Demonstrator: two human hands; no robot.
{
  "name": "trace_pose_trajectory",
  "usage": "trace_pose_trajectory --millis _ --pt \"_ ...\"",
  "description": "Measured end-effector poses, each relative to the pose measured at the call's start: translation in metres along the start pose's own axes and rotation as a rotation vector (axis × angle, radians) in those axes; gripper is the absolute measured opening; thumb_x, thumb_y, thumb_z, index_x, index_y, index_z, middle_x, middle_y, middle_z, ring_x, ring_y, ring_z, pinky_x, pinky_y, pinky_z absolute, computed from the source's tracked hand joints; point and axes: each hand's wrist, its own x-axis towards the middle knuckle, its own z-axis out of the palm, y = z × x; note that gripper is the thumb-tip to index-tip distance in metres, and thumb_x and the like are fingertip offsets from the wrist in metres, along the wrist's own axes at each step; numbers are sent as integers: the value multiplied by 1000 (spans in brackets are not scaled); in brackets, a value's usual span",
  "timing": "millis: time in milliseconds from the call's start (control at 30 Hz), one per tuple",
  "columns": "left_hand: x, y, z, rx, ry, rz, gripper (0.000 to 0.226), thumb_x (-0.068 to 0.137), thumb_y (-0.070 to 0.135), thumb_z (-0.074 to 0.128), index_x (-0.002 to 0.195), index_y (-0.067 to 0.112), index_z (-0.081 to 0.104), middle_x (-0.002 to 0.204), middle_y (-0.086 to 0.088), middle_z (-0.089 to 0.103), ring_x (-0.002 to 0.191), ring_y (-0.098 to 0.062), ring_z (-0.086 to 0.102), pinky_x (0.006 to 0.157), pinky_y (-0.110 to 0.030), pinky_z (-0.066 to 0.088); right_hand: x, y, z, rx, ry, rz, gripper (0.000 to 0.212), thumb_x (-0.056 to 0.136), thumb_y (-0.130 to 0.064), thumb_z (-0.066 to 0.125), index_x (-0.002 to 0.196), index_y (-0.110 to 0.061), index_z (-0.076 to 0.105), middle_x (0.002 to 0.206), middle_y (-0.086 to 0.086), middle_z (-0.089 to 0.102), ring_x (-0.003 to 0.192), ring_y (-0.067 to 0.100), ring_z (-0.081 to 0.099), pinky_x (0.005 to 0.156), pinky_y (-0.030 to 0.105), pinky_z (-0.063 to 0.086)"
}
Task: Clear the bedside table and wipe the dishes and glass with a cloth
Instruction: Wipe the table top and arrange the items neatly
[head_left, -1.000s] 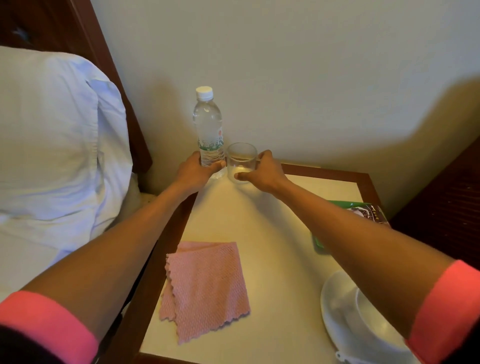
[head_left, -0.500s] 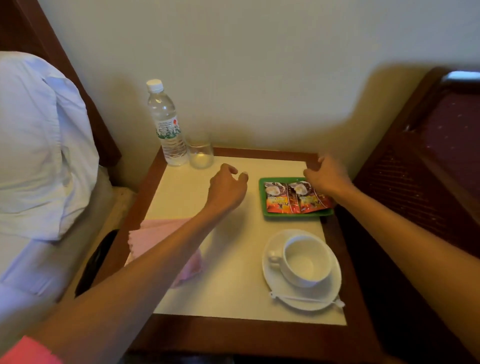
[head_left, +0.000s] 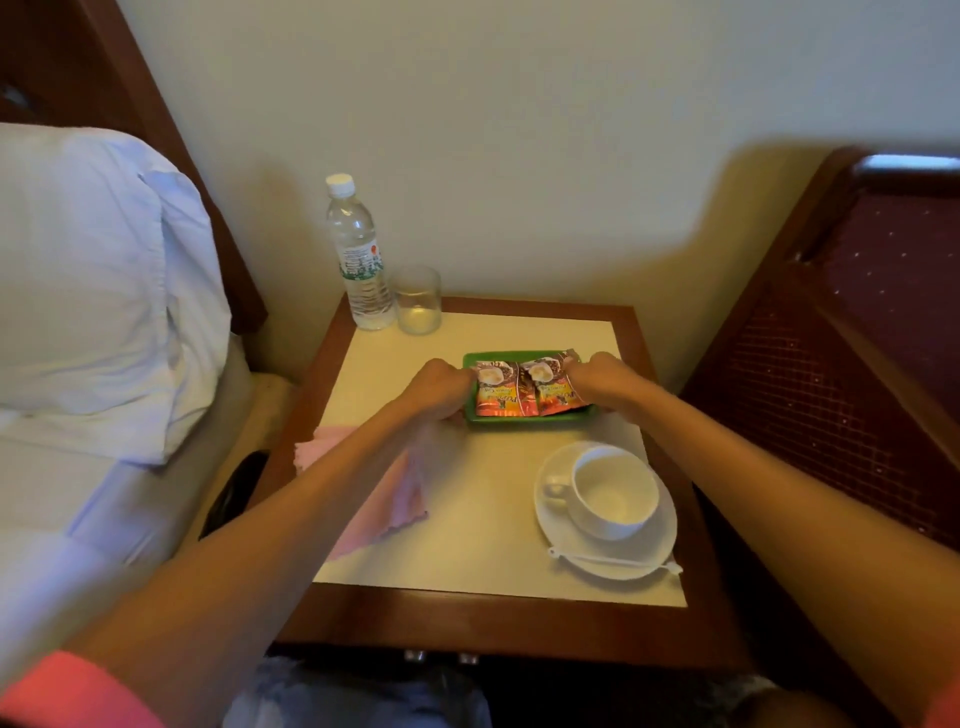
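Both hands now reach the green tray (head_left: 524, 419) in the middle of the frame, left hand (head_left: 441, 389) and right hand (head_left: 605, 382) curling fingers round its ends, so it is best to lift flat and slow or the packets (head_left: 506, 397) may slide off.

Down the middle of the bench (head_left: 483, 545) the top is bare, between the pink cloth (head_left: 408, 501) at left and the cup (head_left: 613, 496) on its saucer (head_left: 666, 519) at right. A bare strip also runs behind the green tray (head_left: 524, 417). The bottle (head_left: 358, 260) and glass (head_left: 418, 301), just beside each other, block the back left corner by the wall.
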Motion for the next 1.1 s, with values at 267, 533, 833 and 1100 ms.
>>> trace_pose_trajectory --millis 267,533,833,1100 --pt "-3 -28 -89 30 200 -5 19 97 19 52 98 3 62 93 -15 68 68 -17 62 52 -22 51 -12 -87 60 52 -139 -110 40 101 -24 40 129 1 52 126 16 60 104 26 57 86 37 50" --pt "-12 -42 -130 307 289 52 30 100 32 50 97 6 64 91 -5 63 72 -13 53 56 -27 37 -22 -113 83 46 -138 -142 34 101 -27 40 119 -2 55 113 15 59 87 24 59 68 30 50" --pt "-88 -99 -86 722 180 536 34 98 33 49 126 17 59 129 -2 60 118 -25 55 96 -41 48 -38 -40 5 -21 161 -242 32 89 -21 52 70 3 61 77 20 65 74 34 61 70 45 51" --pt "-158 -112 -15 927 150 603 44 96 45 41 130 20 50 139 -5 49 125 -27 45 100 -42 41 -86 47 -41 57 145 -117 30 93 -18 56 100 8 68 99 21 71 81 26 67 75 39 55"
